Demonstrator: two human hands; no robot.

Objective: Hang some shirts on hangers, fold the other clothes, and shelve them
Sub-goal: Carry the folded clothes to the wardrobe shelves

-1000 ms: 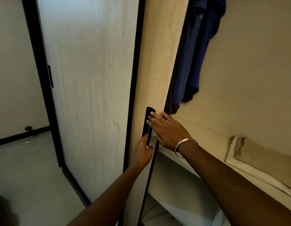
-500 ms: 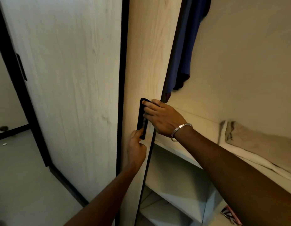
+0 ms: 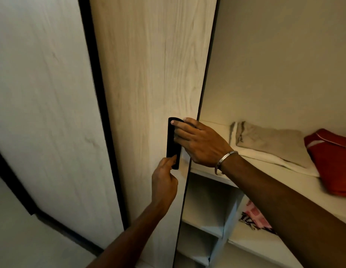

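the sliding door (image 3: 148, 74) has moved left of the shelf (image 3: 274, 171); both the right hand (image 3: 199, 144) and left hand (image 3: 164, 184) grip its handle (image 3: 173, 144), exposing the folded clothes (image 3: 270, 144).

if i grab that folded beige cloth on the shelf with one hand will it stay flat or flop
The beige cloth would probably flop: it looks soft and wrinkled, with sagging edges. It is likely light, being thin and lying flat. It rests on a white cloth, so pulling it sideways may drag that one along the shelf.
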